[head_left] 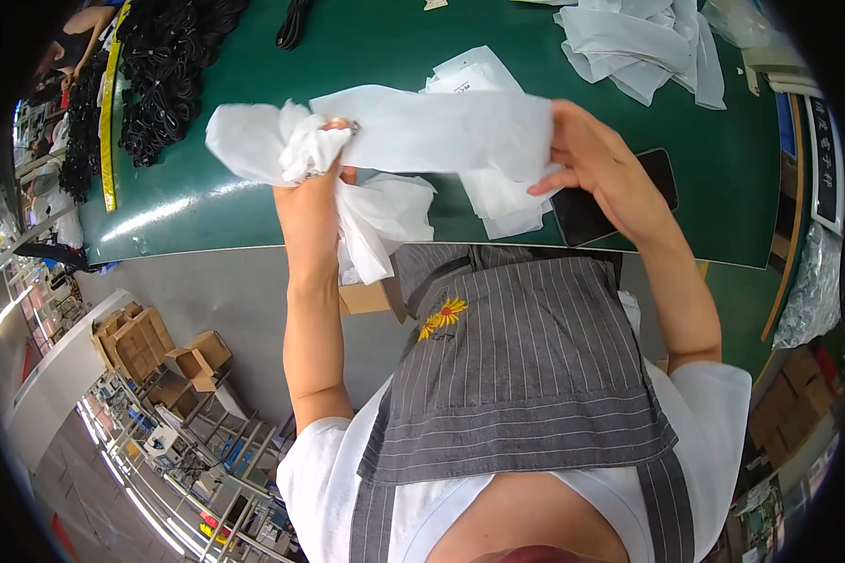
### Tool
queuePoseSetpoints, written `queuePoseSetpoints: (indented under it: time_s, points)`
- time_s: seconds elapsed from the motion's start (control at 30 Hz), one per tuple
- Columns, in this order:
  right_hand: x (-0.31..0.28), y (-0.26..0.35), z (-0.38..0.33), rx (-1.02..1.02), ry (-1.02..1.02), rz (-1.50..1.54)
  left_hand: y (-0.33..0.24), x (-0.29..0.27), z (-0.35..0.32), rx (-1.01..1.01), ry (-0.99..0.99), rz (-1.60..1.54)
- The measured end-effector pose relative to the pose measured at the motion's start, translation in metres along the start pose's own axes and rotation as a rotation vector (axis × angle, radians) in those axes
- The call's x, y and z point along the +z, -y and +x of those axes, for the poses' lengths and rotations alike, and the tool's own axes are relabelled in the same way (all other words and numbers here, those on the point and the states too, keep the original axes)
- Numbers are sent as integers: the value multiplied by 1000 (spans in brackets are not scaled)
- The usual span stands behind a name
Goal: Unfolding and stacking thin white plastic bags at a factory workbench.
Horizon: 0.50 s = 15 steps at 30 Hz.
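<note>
A long, translucent white plastic bag [432, 131] is stretched sideways between my hands above the green table. My left hand [315, 188] is closed around a bunch of crumpled white bags [312, 148], with loose ends hanging below it past the table edge. My right hand [610, 164] grips the bag's right end, fingers behind and thumb lower down. Under the stretched bag lies a small stack of flat white bags [507, 202], partly covered. A black phone [662, 176] rests beneath my right wrist.
A heap of white bags [629, 42] lies at the far right of the green table [253, 216]. Bundled black cables [164, 84] fill the far left, beside a yellow measuring strip [110, 141]. Below the table edge stand cardboard boxes [141, 342] and a metal rack [239, 441].
</note>
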State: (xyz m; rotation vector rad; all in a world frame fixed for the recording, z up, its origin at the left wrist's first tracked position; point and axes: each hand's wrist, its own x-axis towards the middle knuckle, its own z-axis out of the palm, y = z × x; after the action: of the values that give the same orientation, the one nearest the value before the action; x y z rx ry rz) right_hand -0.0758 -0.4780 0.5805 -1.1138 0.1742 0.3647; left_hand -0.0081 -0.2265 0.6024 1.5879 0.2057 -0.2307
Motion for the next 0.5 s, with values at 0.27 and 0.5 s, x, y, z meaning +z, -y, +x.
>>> queuePoseSetpoints:
  time_s: [0.27,0.5]
  points:
    - [32,-12,-20,-400,-260,-91,11,9,-7,4,-91,-142]
    - [32,-6,-11,-169,-216,-154,18,11,-13,22,-100,-121]
